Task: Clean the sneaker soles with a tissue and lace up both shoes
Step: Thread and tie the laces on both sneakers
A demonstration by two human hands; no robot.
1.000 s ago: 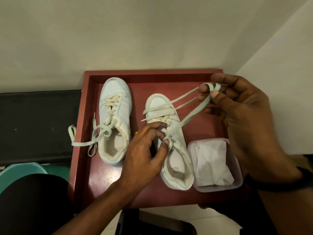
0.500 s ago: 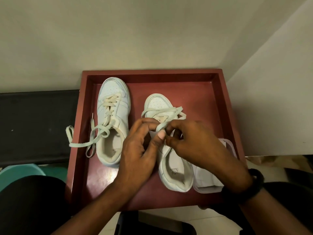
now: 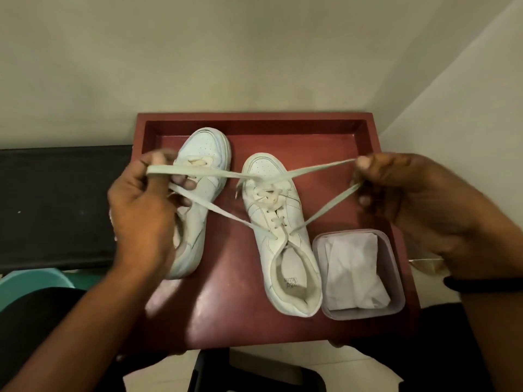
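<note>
A dark red wooden tray [image 3: 254,120], beside a black bench [image 3: 56,205], holds two white leather sneakers, with a clear plastic tub [image 3: 395,267] of folded white tissue [image 3: 353,270] just beside the right-hand sneaker [image 3: 283,222]. The left hand [image 3: 141,216] hides much of the left-hand sneaker [image 3: 206,148]. It and the right hand [image 3: 418,199] each grip, fingers curled, the right-hand sneaker's flat cream lace [image 3: 215,174], which runs taut to either side with its strands crossing over the toe.

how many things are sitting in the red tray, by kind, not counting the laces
sneakers: 2 (left sneaker, middle sneaker)
plastic container: 1
tissue: 1, folded inside the container
total: 4
</note>
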